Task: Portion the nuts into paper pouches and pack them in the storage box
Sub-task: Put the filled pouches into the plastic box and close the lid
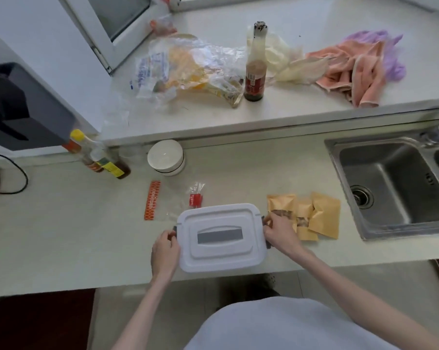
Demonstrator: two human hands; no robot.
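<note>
A white storage box [221,237] with a lid and grey handle strip sits near the counter's front edge, lid on. My left hand [164,251] grips the dark latch on its left side. My right hand [280,229] grips the latch on its right side. Several brown paper pouches [314,215] lie flat on the counter just right of the box, partly behind my right hand. An emptied clear bag with an orange strip [152,203] and a red label [195,199] lies behind the box. No loose nuts are visible.
A white bowl [166,157] stands behind the box, sauce bottles [104,160] at the back left. The steel sink [390,183] is at the right. The raised ledge holds crumpled plastic bags [188,69], a brown bottle [255,64] and cloths [352,72].
</note>
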